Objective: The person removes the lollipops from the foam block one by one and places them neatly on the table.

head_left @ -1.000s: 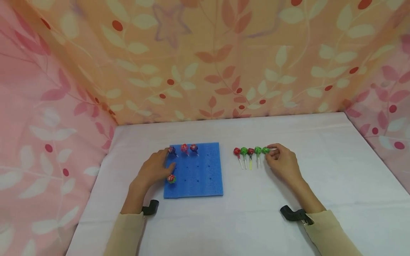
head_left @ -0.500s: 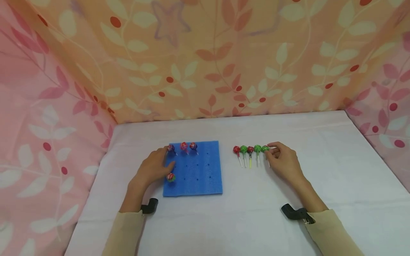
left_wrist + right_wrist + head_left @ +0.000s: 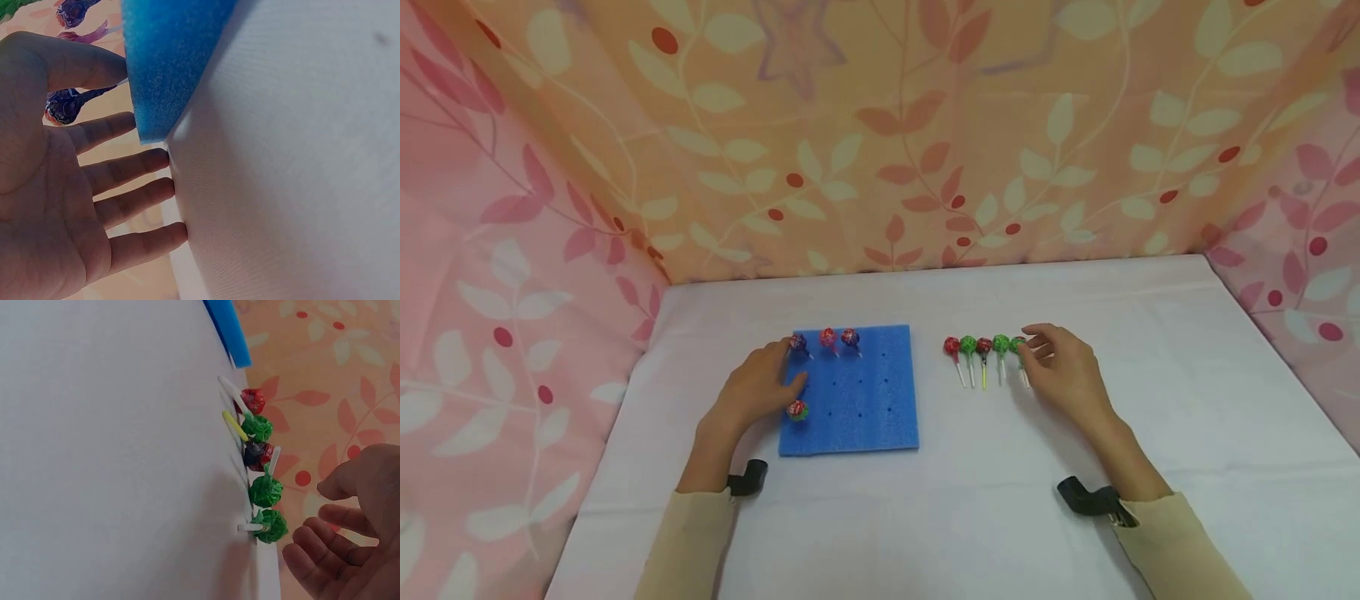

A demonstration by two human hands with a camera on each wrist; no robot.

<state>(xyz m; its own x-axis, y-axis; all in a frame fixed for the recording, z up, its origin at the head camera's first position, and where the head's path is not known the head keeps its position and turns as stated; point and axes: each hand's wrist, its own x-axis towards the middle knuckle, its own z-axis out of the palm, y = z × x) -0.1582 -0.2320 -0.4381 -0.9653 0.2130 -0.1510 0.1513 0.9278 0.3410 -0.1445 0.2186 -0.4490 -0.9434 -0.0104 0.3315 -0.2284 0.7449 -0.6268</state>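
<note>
My left hand (image 3: 756, 387) is at the left edge of a blue foam board (image 3: 880, 433), fingers spread and nearly straight. In the left wrist view the thumb and forefinger touch the foam (image 3: 165, 69). Three wrapped lollipops stand along the board's back row, a purple one (image 3: 798, 342) at the corner; a red-and-green lollipop (image 3: 797, 410) stands near the left thumb. My right hand (image 3: 1063, 367), fingers loosely bent, is beside the rightmost green lollipop (image 3: 270, 526) of a row on the table. In the right wrist view a gap separates the fingers from it.
The row of several lollipops lies right of the board, starting with a red one (image 3: 952, 345). Small holes dot the foam. A white cloth covers the table (image 3: 925, 525); a patterned curtain (image 3: 850, 167) hangs behind, with pink cloth at both sides.
My right fingers have come off the end green lollipop, whose stick now shows, slightly closer to its neighbour. My left hand stays at the board. The head view has tilted slightly.
</note>
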